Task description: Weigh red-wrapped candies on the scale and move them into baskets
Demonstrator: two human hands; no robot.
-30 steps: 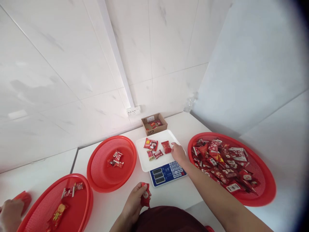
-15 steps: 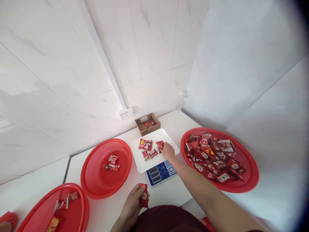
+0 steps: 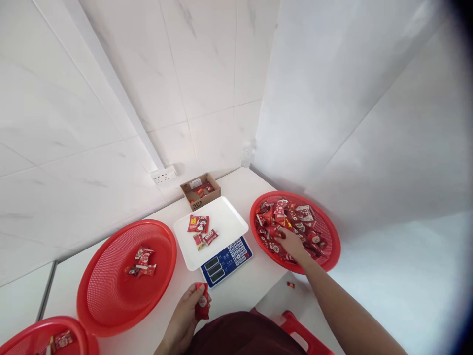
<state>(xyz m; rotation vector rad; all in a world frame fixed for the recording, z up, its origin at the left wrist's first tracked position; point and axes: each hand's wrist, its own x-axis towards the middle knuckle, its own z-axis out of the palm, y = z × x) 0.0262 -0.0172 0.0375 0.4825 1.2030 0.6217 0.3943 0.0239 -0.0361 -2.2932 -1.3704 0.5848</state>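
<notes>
While the left hand point(image 3: 185, 311) clamps its fingers on a red packet point(image 3: 202, 302) in front of the scale point(image 3: 227, 262), the right hand point(image 3: 291, 244) is over the basket point(image 3: 335, 244) right of the scale; its fingers' grip I cannot tell.

white trunking point(image 3: 114, 84) runs down the tiled wall point(image 3: 210, 64) to a socket strip point(image 3: 163, 174), left of a clear plastic object point(image 3: 247, 154).

Before you, "SF" marks the cardboard box point(image 3: 209, 197), "LOVE" tops a red packet point(image 3: 198, 224) on the scale's pan point(image 3: 229, 220), and digits 0 to 9 label the keypad point(image 3: 238, 252); the smaller packets' point(image 3: 211, 237) print blurs.
</notes>
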